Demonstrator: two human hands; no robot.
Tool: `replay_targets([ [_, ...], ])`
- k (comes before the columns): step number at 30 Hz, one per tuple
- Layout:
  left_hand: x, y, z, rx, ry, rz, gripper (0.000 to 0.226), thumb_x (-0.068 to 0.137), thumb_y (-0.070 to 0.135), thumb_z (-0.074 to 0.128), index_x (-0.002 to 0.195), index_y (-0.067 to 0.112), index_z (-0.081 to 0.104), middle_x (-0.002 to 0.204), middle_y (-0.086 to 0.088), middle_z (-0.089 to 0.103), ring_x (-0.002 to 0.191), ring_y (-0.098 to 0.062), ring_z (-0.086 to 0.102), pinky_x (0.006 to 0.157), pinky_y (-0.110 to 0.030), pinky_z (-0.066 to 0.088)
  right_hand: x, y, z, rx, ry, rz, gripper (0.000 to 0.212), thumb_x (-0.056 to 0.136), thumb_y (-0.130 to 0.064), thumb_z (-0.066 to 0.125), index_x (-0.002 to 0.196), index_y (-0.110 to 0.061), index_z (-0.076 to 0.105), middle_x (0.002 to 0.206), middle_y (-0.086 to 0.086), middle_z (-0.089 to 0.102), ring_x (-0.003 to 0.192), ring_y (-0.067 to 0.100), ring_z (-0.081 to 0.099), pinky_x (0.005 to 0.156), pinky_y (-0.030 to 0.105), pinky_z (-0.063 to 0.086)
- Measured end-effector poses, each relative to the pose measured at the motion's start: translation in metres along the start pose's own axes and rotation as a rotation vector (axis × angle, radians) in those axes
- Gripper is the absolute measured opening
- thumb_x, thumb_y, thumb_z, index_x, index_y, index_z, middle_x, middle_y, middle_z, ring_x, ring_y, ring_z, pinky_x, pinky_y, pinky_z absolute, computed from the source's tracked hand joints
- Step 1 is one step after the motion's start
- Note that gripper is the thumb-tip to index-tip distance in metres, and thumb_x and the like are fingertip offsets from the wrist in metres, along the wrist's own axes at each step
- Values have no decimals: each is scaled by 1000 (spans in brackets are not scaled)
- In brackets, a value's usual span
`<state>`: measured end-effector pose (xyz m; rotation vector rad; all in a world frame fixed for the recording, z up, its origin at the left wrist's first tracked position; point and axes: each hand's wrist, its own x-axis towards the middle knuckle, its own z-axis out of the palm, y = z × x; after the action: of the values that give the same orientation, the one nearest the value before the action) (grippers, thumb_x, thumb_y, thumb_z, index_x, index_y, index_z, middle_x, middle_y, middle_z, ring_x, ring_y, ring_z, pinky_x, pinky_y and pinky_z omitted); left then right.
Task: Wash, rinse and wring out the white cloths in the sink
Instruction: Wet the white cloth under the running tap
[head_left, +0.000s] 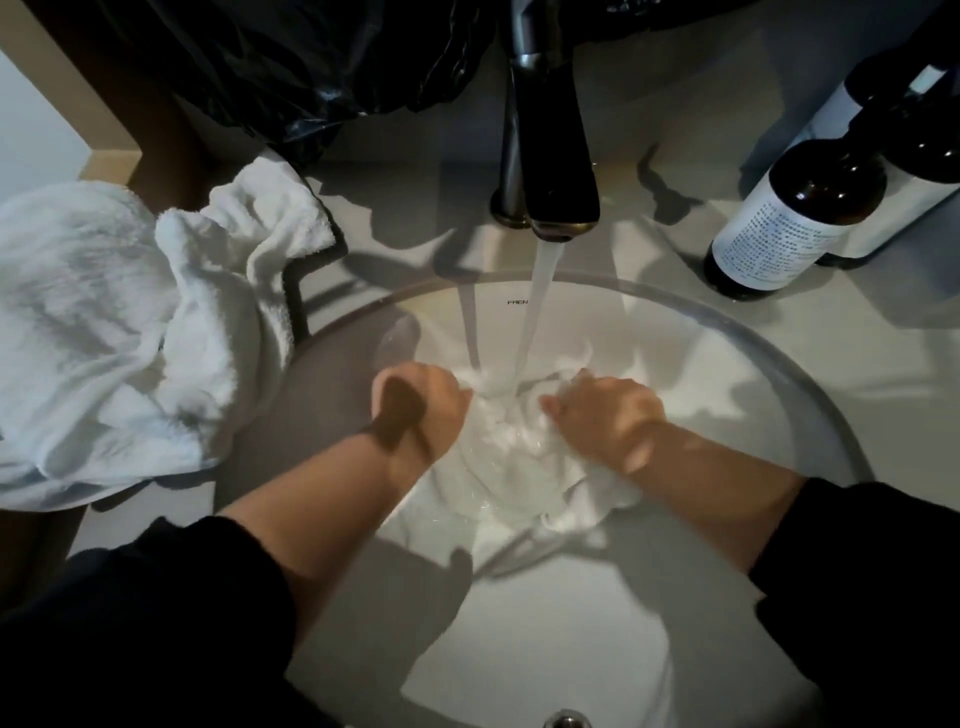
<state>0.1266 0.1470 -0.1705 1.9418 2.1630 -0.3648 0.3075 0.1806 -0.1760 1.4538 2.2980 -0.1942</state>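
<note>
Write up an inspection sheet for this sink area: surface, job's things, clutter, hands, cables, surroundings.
Surface: pale countertop around a round white basin; the dark faucet is running into the basin.
Job's things: wet cloth bunched in the basin under the water stream; cloth pile on the counter at the left, outside the basin.
Clutter: two dark bottles with white labels, one in front of the other, at the right; black plastic bag behind the faucet.
Hands: left hand and right hand both grip the wet cloth, fingers curled into it.
Cables: nothing seen.
Surroundings: brown panel at the upper left; dim light, hard shadows.
</note>
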Motion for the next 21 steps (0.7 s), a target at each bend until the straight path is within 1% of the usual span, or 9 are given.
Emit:
replay_targets([
  [1, -3, -2, -1, 38, 47, 12, 44, 98, 46, 36, 107, 12, 63, 106, -10, 64, 101, -28, 59, 78, -31, 39, -6, 6, -4, -34, -15, 28, 48, 99, -48, 22, 129, -17, 44, 125, 11, 48, 111, 32, 55, 79, 37, 48],
  [3, -15, 0, 6, 51, 145, 115, 50, 92, 55, 41, 122, 17, 55, 120, -9, 56, 111, -30, 51, 90, -37, 39, -20, 13, -3, 8, -20, 114, 64, 95, -58, 22, 145, -19, 25, 140, 12, 36, 125, 32, 42, 92, 43, 46],
  [5, -25, 5, 22, 97, 67, 301, 73, 88, 67, 38, 144, 20, 33, 143, -8, 39, 128, -31, 37, 102, -45, 31, -34, 2, 6, 79, -104, 93, 76, 93, -63, 26, 152, -23, -1, 157, 9, 8, 141, 32, 18, 105, 53, 34],
  [6, -27, 7, 30, 150, 2, 365, 83, 88, 72, 32, 151, 20, 19, 153, -6, 27, 136, -31, 28, 107, -49, 26, -39, -8, 14, 64, -160, 64, 80, 93, -65, 27, 152, -24, -9, 160, 7, -4, 145, 32, 9, 108, 57, 28],
  [8, -23, 8, 44, 262, -62, 383, 90, 87, 76, 22, 153, 18, 3, 157, -3, 15, 140, -30, 18, 109, -51, 21, -43, -26, 31, -95, -172, 9, 83, 93, -65, 22, 151, -19, -16, 159, 11, -11, 145, 36, 6, 104, 60, 30],
  [11, -13, 5, 50, 331, 8, 407, 82, 91, 71, 21, 151, 16, 13, 143, 0, 30, 128, -24, 29, 100, -45, 28, -30, -30, 42, -226, -44, -70, 79, 96, -60, 17, 151, -8, -7, 154, 20, 5, 134, 41, 22, 93, 52, 42],
  [14, -8, 3, 53, 321, 49, 425, 68, 94, 65, 21, 145, 20, 26, 131, 2, 37, 118, -22, 35, 93, -42, 30, -16, -18, 47, -253, 26, -142, 76, 96, -59, 17, 151, -9, 1, 150, 18, 16, 126, 37, 29, 86, 44, 43],
  [19, -14, 5, 47, 174, 45, 395, 64, 93, 63, 33, 144, 24, 30, 136, 0, 39, 123, -23, 35, 97, -41, 29, -24, -16, 36, -184, -21, -95, 70, 95, -59, 29, 150, -20, 10, 149, 10, 21, 125, 30, 34, 87, 38, 42],
  [21, -17, 3, 39, 151, 27, 374, 57, 94, 58, 35, 142, 26, 33, 138, -1, 38, 127, -24, 33, 100, -42, 29, -32, -11, 17, -61, -19, -42, 58, 96, -52, 34, 144, -22, 24, 146, 7, 27, 124, 26, 38, 88, 37, 44],
])
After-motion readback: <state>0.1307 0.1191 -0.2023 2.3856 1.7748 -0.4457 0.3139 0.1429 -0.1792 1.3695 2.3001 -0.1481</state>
